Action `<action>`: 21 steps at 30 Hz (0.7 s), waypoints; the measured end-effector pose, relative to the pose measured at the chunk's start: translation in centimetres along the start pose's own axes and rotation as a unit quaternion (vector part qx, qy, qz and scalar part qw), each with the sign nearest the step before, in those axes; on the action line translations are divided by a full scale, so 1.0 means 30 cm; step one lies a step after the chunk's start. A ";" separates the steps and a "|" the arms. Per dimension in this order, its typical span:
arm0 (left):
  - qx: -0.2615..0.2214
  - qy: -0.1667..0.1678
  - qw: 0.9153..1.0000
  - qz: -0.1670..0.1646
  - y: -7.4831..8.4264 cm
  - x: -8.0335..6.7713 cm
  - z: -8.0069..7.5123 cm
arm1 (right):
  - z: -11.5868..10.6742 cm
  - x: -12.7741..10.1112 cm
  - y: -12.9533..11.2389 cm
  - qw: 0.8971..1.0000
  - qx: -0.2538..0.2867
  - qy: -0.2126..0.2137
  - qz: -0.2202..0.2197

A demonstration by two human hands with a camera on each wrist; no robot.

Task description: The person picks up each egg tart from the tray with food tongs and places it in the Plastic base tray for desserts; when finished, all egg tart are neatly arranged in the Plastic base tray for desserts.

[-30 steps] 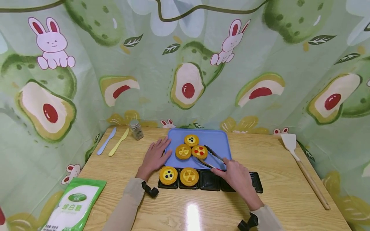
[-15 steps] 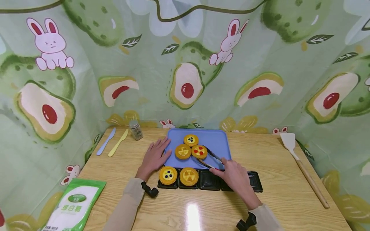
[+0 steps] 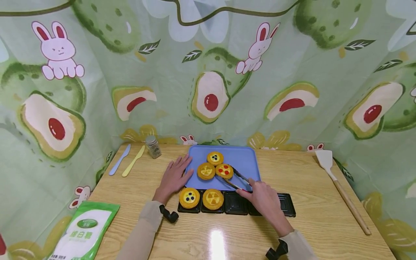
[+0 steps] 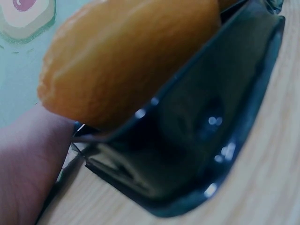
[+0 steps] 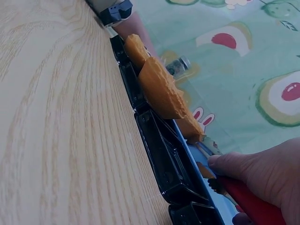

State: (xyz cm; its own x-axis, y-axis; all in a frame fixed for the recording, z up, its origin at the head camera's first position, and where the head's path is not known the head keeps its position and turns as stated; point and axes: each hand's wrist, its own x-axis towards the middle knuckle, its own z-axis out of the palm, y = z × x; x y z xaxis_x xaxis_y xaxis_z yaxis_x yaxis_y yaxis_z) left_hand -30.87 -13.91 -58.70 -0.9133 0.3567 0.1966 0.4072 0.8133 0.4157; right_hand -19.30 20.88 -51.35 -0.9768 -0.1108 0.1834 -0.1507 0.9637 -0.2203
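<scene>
My right hand grips tongs with red handles. The tong arms stand spread on either side of an egg tart with red toppings; whether they touch it is unclear. This tart lies on a blue tray beside a tart with dark blue toppings and one with yellow wedges. With fingers extended, my left hand rests at the tray's left edge. In front, a row of black holders carries a blue-dotted tart and an orange-wedge tart.
Left on the wooden table lie a blue knife, a yellow knife, a small jar and a green-white sugar bag. A white spatula with wooden handle lies right. A patterned curtain hangs behind.
The tongs and my right hand have shifted very slightly left. The tarts, tray and left hand stay where they were.
</scene>
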 end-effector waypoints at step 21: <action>-0.004 -0.009 1.000 -0.003 0.010 0.001 -0.012 | -0.036 0.002 0.022 0.998 0.040 0.027 -0.028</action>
State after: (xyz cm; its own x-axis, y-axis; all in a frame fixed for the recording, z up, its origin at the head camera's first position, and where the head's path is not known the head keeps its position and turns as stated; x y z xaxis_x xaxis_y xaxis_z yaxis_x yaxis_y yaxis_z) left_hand -30.76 -13.82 -58.24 -0.9156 0.3601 0.1790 0.4021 0.8118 0.4234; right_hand -19.30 21.77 -50.44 -0.9573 -0.1491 0.2476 -0.2187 0.9339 -0.2829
